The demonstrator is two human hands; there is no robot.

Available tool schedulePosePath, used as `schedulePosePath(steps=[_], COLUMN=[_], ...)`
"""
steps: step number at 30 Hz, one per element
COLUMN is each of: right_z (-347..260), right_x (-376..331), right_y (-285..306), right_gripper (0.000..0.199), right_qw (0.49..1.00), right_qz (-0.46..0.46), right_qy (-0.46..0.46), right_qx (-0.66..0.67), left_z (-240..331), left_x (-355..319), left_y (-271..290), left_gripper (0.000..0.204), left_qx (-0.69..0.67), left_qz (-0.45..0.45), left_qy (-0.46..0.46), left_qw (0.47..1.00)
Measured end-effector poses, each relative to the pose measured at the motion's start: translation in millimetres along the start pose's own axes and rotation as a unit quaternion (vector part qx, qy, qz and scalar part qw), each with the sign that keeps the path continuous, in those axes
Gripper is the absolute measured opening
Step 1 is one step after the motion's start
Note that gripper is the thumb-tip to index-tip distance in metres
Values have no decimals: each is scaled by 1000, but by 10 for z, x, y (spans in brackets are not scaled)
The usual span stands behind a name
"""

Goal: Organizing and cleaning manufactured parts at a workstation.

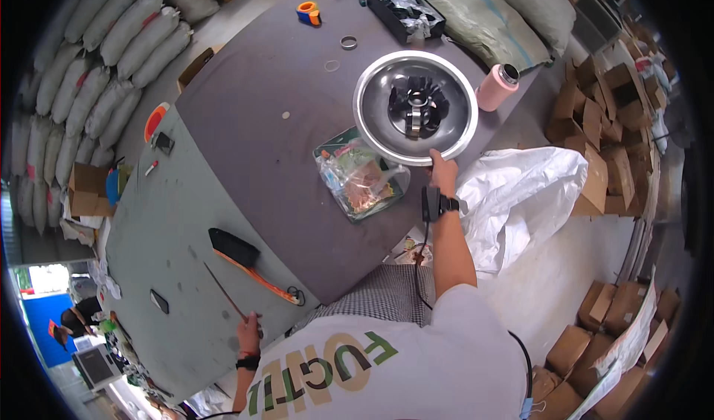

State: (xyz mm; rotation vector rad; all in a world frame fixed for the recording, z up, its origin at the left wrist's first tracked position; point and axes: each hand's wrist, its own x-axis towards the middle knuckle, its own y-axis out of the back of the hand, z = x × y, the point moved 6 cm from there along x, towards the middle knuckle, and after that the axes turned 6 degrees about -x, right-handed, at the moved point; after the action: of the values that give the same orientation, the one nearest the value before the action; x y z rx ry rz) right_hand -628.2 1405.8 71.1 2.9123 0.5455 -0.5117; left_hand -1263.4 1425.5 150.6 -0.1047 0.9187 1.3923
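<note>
On the dark grey worktable (282, 137), toward its far right part, sits a round shiny metal dish (414, 108) with a black finned part (418, 105) at its centre. Right hand (443, 171): reaches forward to the near rim of the dish, fingers closed on that rim; a black band with a small device sits on the wrist, and a thin cable runs back from it along the forearm. Left hand (249, 334): rests at the near edge of the grey-green table section (171, 241), fingers closed around the near end of a thin dark stick (223, 291) that lies slanted across the surface.

Just beside the dish, on its near left: a clear plastic bag (359, 178) of small mixed parts, lying on a green tray, touching or nearly touching the dish rim. Just right of the dish: a pink bottle (497, 85) with a dark cap, upright. Farther back on the table: a black tray (405, 10) of parts, an orange tape dispenser (309, 13) and a small metal ring (348, 42). Near the left hand: a black brush with an orange handle (245, 260). Off the right table edge: a white sack (520, 197), crumpled. Around the floor on the right: cardboard boxes (602, 145). Along the left: stacked grey sacks (89, 63).
</note>
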Motion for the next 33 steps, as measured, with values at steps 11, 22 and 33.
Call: schedulePosePath(steps=[11, 22, 33], right_z=[-211, -88, 973], right_x=[-1846, -3577, -4901], right_y=[-556, -1770, -3027], right_gripper=[21, 13, 31], right_qw=[977, 882, 790], right_qz=[-195, -437, -544], right_qy=[-82, -78, -118], right_qx=[2, -160, -256], left_z=[1568, 633, -1559], left_x=[322, 208, 505], left_y=[-801, 630, 1881], left_gripper=[29, 23, 31], left_qx=[-208, -277, -460], left_qz=[-101, -53, 148], left_qy=[-49, -18, 107], left_qw=[972, 959, 869])
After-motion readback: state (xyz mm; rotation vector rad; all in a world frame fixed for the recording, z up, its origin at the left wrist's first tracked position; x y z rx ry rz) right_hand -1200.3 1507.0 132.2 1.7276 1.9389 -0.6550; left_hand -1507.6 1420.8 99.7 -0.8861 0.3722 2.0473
